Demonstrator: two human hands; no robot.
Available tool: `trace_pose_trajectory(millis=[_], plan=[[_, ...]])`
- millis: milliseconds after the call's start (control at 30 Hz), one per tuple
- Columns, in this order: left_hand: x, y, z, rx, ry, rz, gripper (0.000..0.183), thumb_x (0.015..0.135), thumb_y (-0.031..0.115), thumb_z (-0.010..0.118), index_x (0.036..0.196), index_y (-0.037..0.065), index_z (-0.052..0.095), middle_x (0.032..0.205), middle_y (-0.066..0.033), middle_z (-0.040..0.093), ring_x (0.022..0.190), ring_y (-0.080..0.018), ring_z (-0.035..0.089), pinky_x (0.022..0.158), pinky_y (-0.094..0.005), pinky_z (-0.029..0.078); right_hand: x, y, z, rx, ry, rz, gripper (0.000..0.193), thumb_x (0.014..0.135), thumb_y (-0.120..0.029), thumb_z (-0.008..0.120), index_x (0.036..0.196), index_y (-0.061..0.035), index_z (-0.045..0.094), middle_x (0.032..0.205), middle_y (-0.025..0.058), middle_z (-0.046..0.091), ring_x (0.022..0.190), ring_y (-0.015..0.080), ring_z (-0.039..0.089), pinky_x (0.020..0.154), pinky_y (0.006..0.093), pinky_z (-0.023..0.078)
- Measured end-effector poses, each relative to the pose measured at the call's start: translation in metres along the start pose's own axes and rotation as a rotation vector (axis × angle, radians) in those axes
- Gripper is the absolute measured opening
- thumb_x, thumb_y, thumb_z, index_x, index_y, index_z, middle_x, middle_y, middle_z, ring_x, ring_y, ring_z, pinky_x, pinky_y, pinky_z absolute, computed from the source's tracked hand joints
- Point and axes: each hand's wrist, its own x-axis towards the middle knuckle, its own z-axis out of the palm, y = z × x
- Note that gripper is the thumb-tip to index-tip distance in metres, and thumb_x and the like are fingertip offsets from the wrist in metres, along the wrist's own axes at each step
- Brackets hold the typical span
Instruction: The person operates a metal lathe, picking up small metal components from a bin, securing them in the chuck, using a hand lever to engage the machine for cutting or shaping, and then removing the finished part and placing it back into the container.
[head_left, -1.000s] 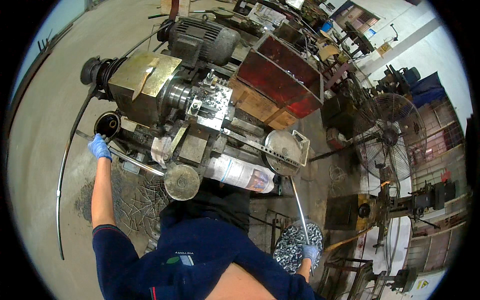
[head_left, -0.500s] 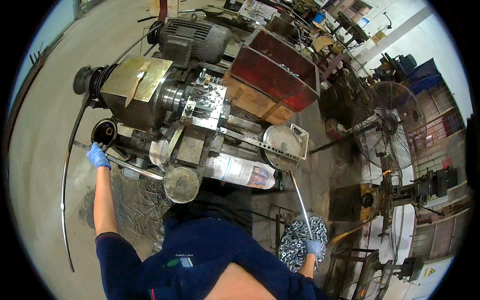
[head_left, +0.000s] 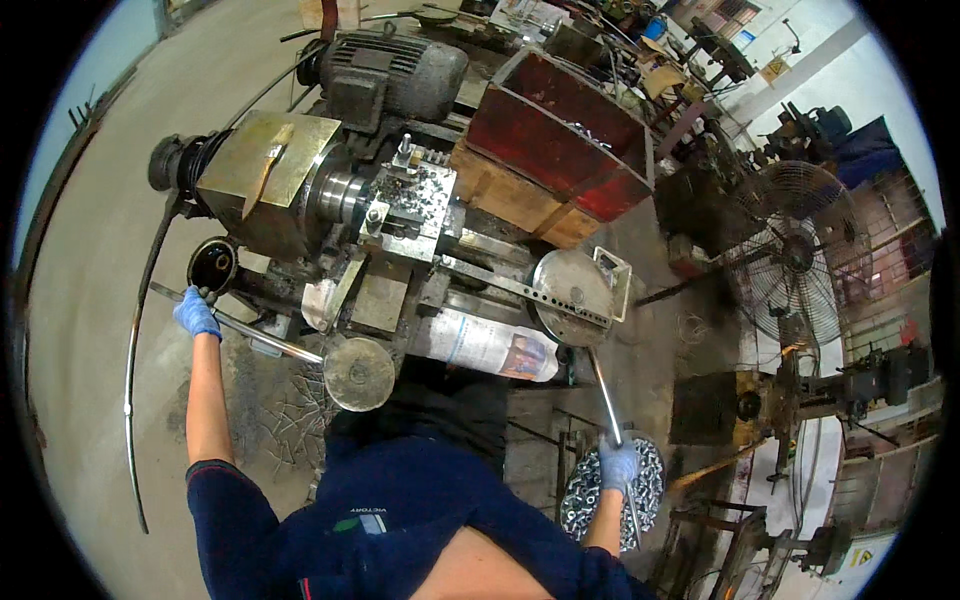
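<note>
I stand at a worn metal lathe (head_left: 395,215). My left hand (head_left: 195,313), in a blue glove, grips a long steel lever (head_left: 262,338) at the machine's left end, beside a round black part (head_left: 211,264). My right hand (head_left: 618,464), also blue-gloved, is closed around a shiny metal bar (head_left: 603,394) that runs up to a round steel disc (head_left: 571,297) on the lathe's right side. A container of small metal parts (head_left: 650,480) lies just under that hand.
A red metal bin (head_left: 560,135) sits behind the lathe, and a grey electric motor (head_left: 392,62) stands at the back. A large floor fan (head_left: 790,265) is on the right. Metal shavings (head_left: 290,420) litter the floor. A curved thin rod (head_left: 135,350) hangs at the left.
The view has shifted slightly, so the lathe sits a little lower in the picture. Both hands keep their grips, and the levers show no clear movement.
</note>
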Motion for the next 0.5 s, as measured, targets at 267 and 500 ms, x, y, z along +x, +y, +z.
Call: trace_pose_trajectory(millis=[267, 500], plan=[[-0.01, 0.007, -0.002, 0.078, 0.0, -0.048, 0.011, 0.083, 0.007, 0.054, 0.08, -0.003, 0.051, 0.062, -0.0111, 0.057, 0.044, -0.0178, 0.054, 0.041, -0.028, 0.047, 0.133, -0.029, -0.014, -0.261, -0.028, -0.033, 0.038, 0.073, -0.044, 0.057, 0.095, -0.0139, 0.068, 0.105, 0.014, 0.062, 0.104, 0.034, 0.054, 0.095, 0.0545, 0.032], [-0.011, -0.004, 0.007, 0.049, -0.087, -0.094, 0.012, 0.083, 0.009, 0.054, 0.077, -0.001, 0.052, 0.059, -0.0105, 0.057, 0.04, -0.0162, 0.052, 0.036, -0.0268, 0.04, 0.249, -0.127, -0.025, -0.315, 0.123, -0.043, 0.053, 0.075, -0.041, 0.059, 0.119, -0.0115, 0.055, 0.128, 0.0123, 0.049, 0.125, 0.0319, 0.037, 0.102, 0.0546, 0.023]])
